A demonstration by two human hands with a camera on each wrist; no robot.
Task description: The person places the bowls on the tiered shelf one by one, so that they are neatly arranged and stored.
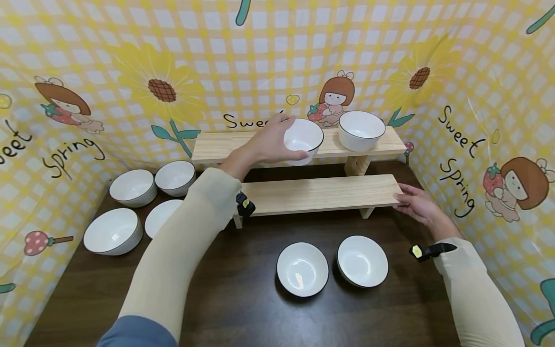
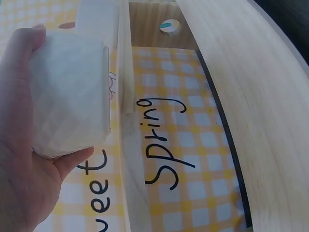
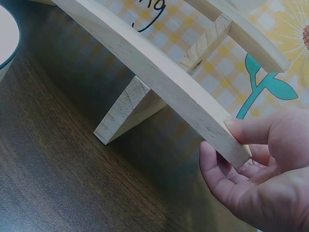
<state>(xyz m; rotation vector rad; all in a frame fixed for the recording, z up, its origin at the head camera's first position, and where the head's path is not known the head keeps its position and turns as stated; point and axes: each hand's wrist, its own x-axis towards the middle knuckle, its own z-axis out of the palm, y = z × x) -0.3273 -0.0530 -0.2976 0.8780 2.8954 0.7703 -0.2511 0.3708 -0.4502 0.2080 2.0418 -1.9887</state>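
My left hand (image 1: 273,140) grips a white bowl (image 1: 305,136) with a dark rim, its thumb and fingers spread round the side. In the head view this bowl overlaps the upper shelf board (image 1: 234,144); the left wrist view shows the bowl's outer wall (image 2: 72,92) beside that board. Another white bowl (image 1: 362,130) stands on the upper board's right part. With thumb above and fingers beneath, my right hand (image 1: 416,205) pinches the right end of the lower shelf board (image 1: 312,193). The same grip shows up close in the right wrist view, board end (image 3: 231,150) between thumb and fingers.
Two white bowls, one (image 1: 302,270) beside the other (image 1: 363,261), stand on the dark table (image 1: 243,299) in front of the shelf. Several more, including a large one (image 1: 113,232), are grouped at the left, partly behind my left sleeve. A yellow checked cloth (image 1: 269,58) surrounds the table.
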